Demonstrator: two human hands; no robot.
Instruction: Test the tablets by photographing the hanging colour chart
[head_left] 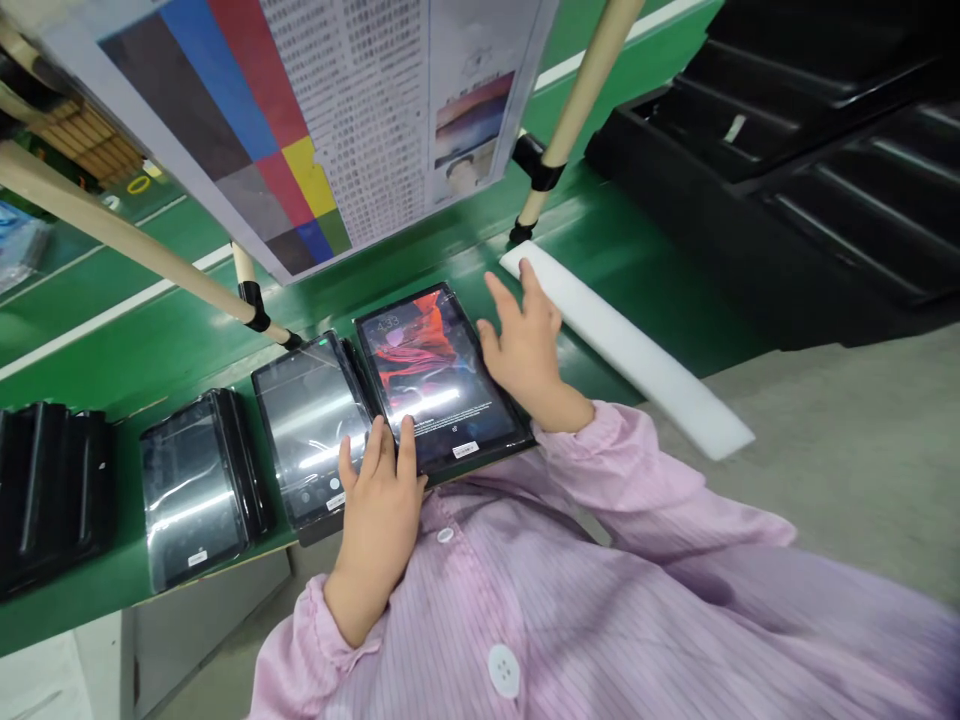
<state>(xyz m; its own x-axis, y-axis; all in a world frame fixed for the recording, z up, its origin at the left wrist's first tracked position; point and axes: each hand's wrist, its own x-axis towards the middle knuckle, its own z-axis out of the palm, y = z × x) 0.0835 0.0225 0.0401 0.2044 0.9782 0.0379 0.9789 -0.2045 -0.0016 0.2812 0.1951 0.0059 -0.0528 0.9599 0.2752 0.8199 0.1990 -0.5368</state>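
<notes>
A tablet (pixel 431 385) with a lit screen, showing a red and dark picture and the time, lies on the green bench in front of me. My left hand (pixel 382 500) is at its lower left corner, fingers spread, with the fingertips at the edge between it and the neighbouring tablet. By the tablet's right edge hovers my right hand (pixel 521 345), fingers apart and nothing in them. Left of the lit one, a second tablet (pixel 311 425) shows a greyish screen and lies on a stack. Farther left is a stack of dark tablets (pixel 191 485) in clear film.
Black plastic trays (pixel 825 170) are stacked at the right, and more black trays (pixel 52 490) stand at the far left. A white foam strip (pixel 630 350) lies slantwise right of my right hand. A printed sheet (pixel 352 110) hangs above between beige pipes (pixel 585 90).
</notes>
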